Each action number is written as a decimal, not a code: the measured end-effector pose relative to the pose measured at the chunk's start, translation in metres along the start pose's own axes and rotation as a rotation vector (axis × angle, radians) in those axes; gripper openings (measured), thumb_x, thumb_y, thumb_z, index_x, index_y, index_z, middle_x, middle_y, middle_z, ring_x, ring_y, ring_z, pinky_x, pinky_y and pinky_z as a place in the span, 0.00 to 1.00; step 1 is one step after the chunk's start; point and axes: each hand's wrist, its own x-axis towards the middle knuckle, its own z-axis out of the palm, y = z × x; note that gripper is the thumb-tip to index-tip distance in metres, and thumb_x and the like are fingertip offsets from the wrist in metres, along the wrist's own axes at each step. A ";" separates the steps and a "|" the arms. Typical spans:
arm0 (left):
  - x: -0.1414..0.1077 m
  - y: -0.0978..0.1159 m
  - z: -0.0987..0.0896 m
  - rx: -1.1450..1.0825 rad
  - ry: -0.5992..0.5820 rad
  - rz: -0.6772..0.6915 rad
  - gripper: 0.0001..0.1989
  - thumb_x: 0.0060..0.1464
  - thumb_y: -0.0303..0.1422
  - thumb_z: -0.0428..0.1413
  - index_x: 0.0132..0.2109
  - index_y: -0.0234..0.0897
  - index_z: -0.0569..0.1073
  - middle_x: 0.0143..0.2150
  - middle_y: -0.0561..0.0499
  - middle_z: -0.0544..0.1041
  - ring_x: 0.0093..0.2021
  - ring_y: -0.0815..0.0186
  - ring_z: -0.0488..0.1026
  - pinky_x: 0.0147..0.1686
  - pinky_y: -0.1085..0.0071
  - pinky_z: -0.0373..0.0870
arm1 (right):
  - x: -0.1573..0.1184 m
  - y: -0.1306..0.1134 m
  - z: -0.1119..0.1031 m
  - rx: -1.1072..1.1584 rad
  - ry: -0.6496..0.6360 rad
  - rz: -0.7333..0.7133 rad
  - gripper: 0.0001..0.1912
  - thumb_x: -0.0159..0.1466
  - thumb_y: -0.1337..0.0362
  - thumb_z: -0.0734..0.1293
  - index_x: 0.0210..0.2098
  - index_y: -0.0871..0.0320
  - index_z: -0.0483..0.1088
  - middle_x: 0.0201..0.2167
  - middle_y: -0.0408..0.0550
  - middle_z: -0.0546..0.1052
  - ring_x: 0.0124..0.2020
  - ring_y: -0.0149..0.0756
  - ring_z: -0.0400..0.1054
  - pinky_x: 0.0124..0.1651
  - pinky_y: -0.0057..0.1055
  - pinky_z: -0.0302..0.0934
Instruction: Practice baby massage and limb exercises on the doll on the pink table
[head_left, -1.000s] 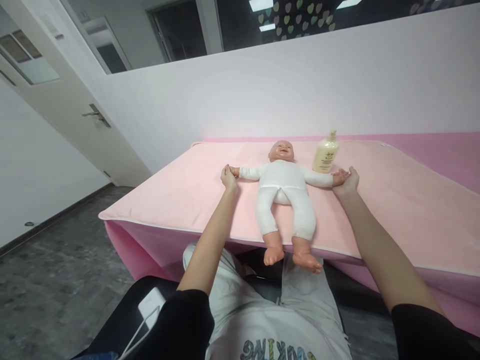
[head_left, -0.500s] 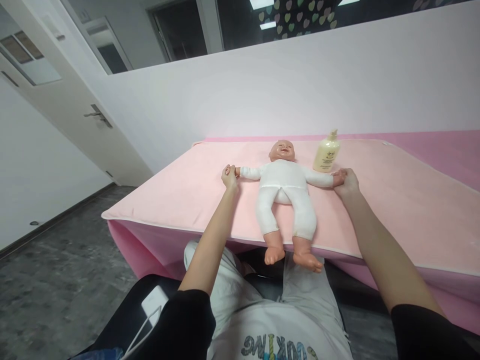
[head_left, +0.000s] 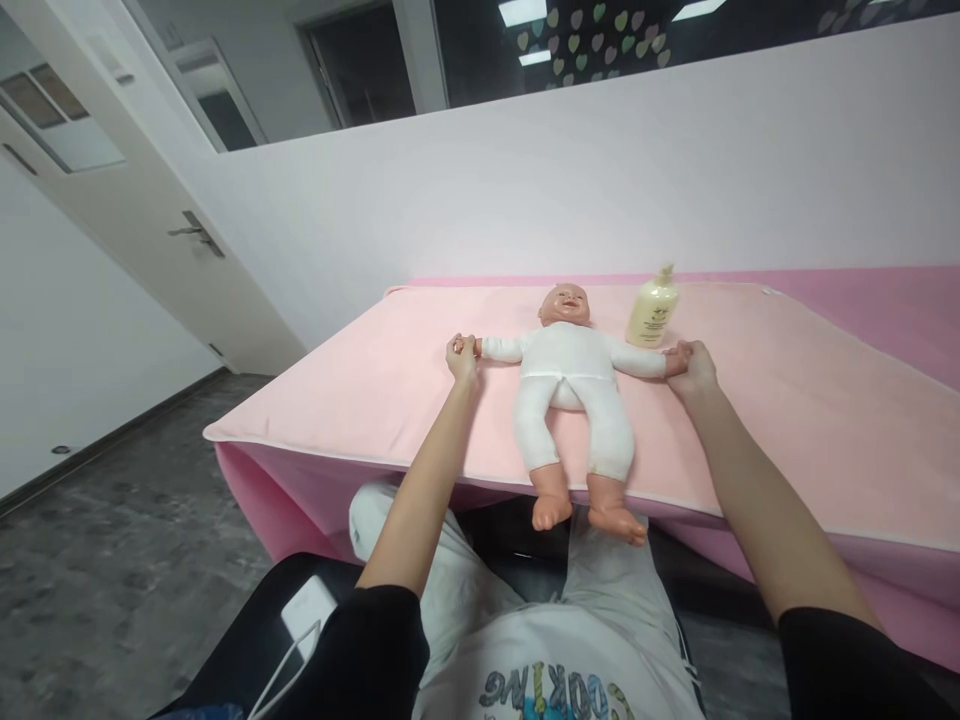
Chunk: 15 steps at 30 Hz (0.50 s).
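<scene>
A baby doll (head_left: 568, 352) in a white body suit lies face up on a pink cloth (head_left: 360, 385), arms spread out to both sides and bare feet over the front edge. My left hand (head_left: 461, 357) is closed around the doll's hand on the left. On the other side, my right hand (head_left: 694, 369) grips the doll's other hand, close to a pale yellow pump bottle (head_left: 652, 308) that stands upright beside the doll's arm.
Behind the cloth rises a white wall (head_left: 525, 190) with a window above. A door (head_left: 150, 190) is at the left. Near my left elbow lies a white device (head_left: 308, 606) with a cable. My legs are under the table's front edge.
My left leg has shifted slightly to the left. Both hands still hold the doll's hands, and the doll's arms stay spread.
</scene>
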 end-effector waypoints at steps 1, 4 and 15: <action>0.000 0.000 0.000 -0.002 0.002 -0.001 0.18 0.52 0.28 0.58 0.51 0.36 0.69 0.50 0.43 0.73 0.45 0.65 0.75 0.41 0.70 0.74 | -0.003 -0.002 0.002 -0.012 0.037 0.035 0.13 0.60 0.74 0.56 0.22 0.55 0.54 0.16 0.38 0.59 0.17 0.25 0.56 0.21 0.21 0.62; 0.002 -0.001 0.000 -0.013 0.002 -0.015 0.18 0.53 0.29 0.57 0.52 0.37 0.69 0.51 0.44 0.73 0.46 0.65 0.74 0.42 0.71 0.74 | -0.010 -0.005 0.006 -0.041 0.059 0.053 0.12 0.61 0.73 0.56 0.22 0.56 0.56 0.16 0.37 0.61 0.17 0.25 0.58 0.21 0.21 0.62; 0.011 -0.002 -0.002 -0.024 0.039 -0.041 0.15 0.55 0.29 0.53 0.50 0.38 0.72 0.53 0.45 0.72 0.48 0.67 0.72 0.41 0.74 0.73 | -0.015 0.004 0.009 -0.055 0.039 -0.017 0.11 0.61 0.73 0.61 0.23 0.57 0.58 0.16 0.35 0.64 0.17 0.24 0.60 0.22 0.19 0.64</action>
